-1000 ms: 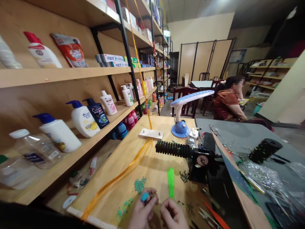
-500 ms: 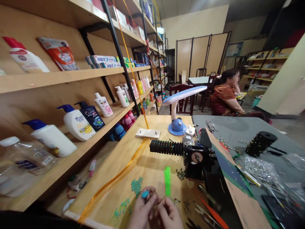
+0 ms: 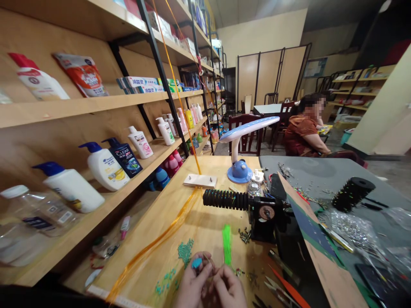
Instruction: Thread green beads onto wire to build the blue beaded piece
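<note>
Low in the picture, my left hand (image 3: pixel 193 284) and my right hand (image 3: pixel 228 287) are close together over the wooden table, fingertips pinched near each other. A small bright blue piece (image 3: pixel 196 263) sits at the fingers of my left hand; whether it is worn or held I cannot tell. Something thin seems to run between the fingertips, too small to make out. Just left of my hands lie a pile of teal beads (image 3: pixel 185 251) and scattered green beads (image 3: pixel 165 280). Beyond my right hand is a bundle of bright green thread (image 3: pixel 226 244).
Orange thread (image 3: pixel 154 244) crosses the table from a pale block (image 3: pixel 200 181). A black machine with a ridged roller (image 3: pixel 226 199) and a blue lamp (image 3: pixel 239 170) stand ahead. Scissors (image 3: pixel 278 288) lie right. Bottles line shelves (image 3: pixel 150 160) at left; a person (image 3: pixel 303 128) sits beyond.
The view has shifted very slightly. Both hands keep nearly the same pinched pose and place; nothing else has visibly moved.
</note>
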Demonstrator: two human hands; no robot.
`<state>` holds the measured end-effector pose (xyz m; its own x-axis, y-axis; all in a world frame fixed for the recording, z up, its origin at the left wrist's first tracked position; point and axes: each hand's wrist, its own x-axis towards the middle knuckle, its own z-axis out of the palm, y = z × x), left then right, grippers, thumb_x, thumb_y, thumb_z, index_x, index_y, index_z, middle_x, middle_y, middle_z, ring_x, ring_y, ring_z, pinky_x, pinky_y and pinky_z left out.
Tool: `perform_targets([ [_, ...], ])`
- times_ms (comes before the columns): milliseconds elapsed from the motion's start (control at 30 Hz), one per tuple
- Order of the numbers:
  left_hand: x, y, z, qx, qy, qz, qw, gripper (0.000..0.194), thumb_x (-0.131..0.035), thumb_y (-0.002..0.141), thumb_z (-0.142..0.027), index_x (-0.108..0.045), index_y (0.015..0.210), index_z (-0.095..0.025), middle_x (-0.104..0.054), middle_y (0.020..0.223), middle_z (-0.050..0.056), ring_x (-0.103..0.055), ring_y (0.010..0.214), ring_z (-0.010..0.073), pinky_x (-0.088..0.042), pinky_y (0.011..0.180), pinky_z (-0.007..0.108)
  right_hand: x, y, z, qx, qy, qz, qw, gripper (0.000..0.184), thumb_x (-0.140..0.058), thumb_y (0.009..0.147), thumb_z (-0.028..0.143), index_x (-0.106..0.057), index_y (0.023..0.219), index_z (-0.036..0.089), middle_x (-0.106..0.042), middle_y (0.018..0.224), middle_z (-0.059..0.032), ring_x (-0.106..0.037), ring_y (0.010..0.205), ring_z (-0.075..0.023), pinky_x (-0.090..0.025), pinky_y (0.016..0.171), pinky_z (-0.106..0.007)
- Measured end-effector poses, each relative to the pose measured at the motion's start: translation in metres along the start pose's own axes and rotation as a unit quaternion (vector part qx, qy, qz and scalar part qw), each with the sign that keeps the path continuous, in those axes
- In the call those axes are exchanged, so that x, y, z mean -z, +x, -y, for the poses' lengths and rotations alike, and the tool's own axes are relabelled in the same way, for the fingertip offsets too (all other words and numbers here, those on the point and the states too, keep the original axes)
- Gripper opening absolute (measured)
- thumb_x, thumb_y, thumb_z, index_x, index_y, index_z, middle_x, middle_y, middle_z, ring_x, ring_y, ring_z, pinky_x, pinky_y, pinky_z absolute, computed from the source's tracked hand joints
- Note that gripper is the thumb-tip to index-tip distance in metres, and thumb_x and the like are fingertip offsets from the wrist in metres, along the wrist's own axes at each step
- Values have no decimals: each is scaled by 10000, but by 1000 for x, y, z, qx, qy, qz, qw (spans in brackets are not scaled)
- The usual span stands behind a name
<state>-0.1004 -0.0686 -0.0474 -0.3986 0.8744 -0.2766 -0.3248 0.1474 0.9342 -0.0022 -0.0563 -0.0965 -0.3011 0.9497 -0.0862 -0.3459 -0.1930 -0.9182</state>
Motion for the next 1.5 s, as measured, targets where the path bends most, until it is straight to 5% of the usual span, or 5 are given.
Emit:
perform_targets([
  [300, 0, -1, -9, 11, 9, 2, 1000, 529, -899, 566, -513, -670, 915, -188, -690, 668, -3, -687, 633, 179, -347, 377, 169, -5, -3, 13, -17, 14, -4, 1000, 577, -657, 743, 770, -489, 644, 226, -594, 486, 37, -430, 369, -82, -300, 413, -195],
  [767, -5, -6, -11, -10, 17, 10, 1000, 476, -855, 636, -531, -671, 915, -192, -640, 636, -42, -508, 439, 74, -267, 375, 163, -6, -2, 12, -18, -4, -25, 1000, 589, -661, 731, 779, -504, 638, 218, -592, 483, 32, -447, 386, -84, -287, 415, -191],
  [1233, -8, -10, -48, -65, 69, 12, 995, 457, -848, 644, -529, -672, 921, -210, -722, 728, 8, -701, 745, 223, -557, 734, 295, -8, 7, 29, -65, 28, -23, 997, 631, -655, 706, 814, -592, 773, 190, -581, 473, 51, -388, 330, -39, -240, 356, -146],
  [1500, -5, 8, -47, -119, 66, -5, 991, 412, -852, 643, -506, -660, 866, -218, -706, 717, 6, -696, 736, 217, -559, 730, 288, -6, 17, 25, 20, -58, -32, 998, 635, -681, 667, 817, -578, 701, 191, -562, 545, 28, -476, 476, -108, -370, 483, -229],
])
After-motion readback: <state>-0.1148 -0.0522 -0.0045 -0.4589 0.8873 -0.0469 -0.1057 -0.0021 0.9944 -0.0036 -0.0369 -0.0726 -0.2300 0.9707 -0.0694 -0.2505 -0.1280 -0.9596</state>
